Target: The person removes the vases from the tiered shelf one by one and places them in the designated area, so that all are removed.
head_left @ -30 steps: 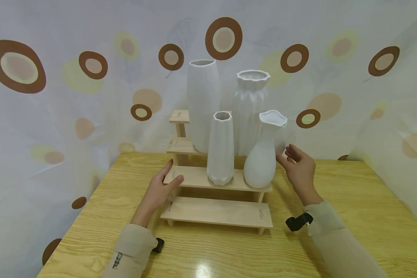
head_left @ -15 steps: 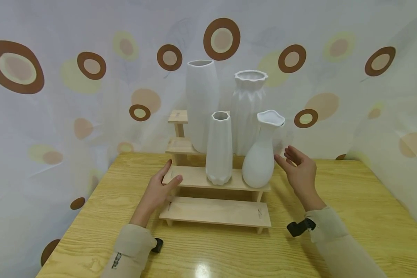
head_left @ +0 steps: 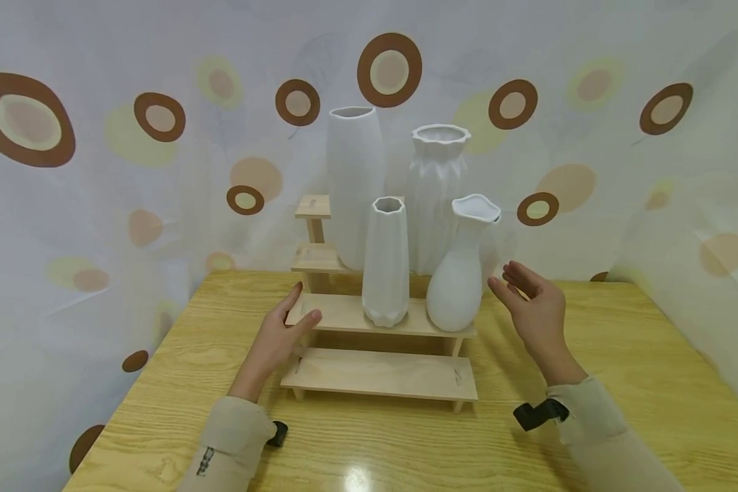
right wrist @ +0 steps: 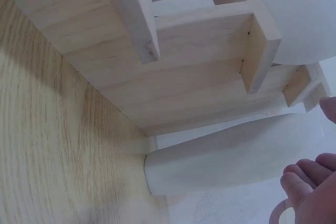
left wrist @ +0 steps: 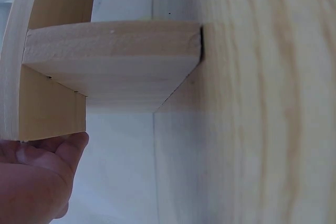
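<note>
Left hand (head_left: 277, 338), left of centre: grips the left end of the second step of the wooden stand (head_left: 381, 372), thumb over the top face, fingers bent against the side.

The stand occupies the centre of the frame, upright on the table (head_left: 639, 369). Judged light and stiff, but top-heavy when loaded; take hold at both ends of a step and keep it level.

Tall smooth vase (head_left: 354, 178), upper centre: stands upright; likely the tippiest piece. Hold low on the body and steady the neck.

Narrow fluted vase (head_left: 385, 266), centre: upright on the second step. The ridges should aid grip; clasp at mid-body.

Pleated vase (head_left: 436, 198), behind and to the right: probably heavier; support the base. Avoid the scalloped rim, likely prone to chipping.

Bulbous vase (head_left: 455, 294), right end of the second step: smooth, probably slippery and brittle. Grasp beneath the neck and support the belly.

Right hand (head_left: 538, 314), right of centre: fingers loosely bent, thumb apart, holding nothing, just beside the bulbous vase.
</note>
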`<state>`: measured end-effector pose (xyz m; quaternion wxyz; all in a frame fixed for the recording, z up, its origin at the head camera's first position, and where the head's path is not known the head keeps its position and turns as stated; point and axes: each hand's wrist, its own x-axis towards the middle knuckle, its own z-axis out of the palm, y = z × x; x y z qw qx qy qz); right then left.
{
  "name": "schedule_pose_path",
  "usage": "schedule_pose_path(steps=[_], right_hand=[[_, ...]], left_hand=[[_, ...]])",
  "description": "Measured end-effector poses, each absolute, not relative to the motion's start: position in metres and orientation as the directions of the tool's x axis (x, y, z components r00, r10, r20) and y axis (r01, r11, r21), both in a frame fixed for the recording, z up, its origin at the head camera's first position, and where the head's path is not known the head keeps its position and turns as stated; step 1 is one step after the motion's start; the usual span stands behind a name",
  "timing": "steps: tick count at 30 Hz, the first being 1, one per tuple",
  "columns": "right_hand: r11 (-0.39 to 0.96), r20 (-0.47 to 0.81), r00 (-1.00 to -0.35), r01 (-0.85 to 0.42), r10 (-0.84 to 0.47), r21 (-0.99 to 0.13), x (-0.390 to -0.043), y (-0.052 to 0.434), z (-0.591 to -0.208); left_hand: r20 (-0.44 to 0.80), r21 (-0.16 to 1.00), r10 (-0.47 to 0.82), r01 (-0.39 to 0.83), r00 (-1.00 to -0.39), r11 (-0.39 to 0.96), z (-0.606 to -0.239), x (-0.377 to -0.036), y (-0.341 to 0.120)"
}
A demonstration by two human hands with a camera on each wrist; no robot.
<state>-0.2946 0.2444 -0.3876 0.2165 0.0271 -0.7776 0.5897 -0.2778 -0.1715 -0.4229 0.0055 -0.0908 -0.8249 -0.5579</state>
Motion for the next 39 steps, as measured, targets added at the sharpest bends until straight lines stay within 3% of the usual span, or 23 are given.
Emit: schedule_pose_path(steps=[11,26,33,39], right_hand=[[0.335,0.391,-0.900,-0.314,0.193,-0.888,-0.280,0.241,-0.381],[0.230,0.389,-0.904,-0.347,0.174,-0.909,-0.266,0.237,-0.371],[0.112,0.394,-0.905,-0.380,0.158,-0.918,-0.260,0.236,-0.368],[0.113,0.415,-0.899,-0.402,0.142,-0.909,-0.257,0.234,-0.366]], left_hand=[[0.130,0.916,0.143,0.174,-0.981,0.360,-0.424,-0.278,-0.172],[0.140,0.914,0.145,0.184,-0.979,0.360,-0.423,-0.278,-0.172],[0.134,0.910,0.141,0.178,-0.981,0.374,-0.423,-0.279,-0.172],[0.132,0.910,0.137,0.175,-0.982,0.376,-0.423,-0.279,-0.172]])
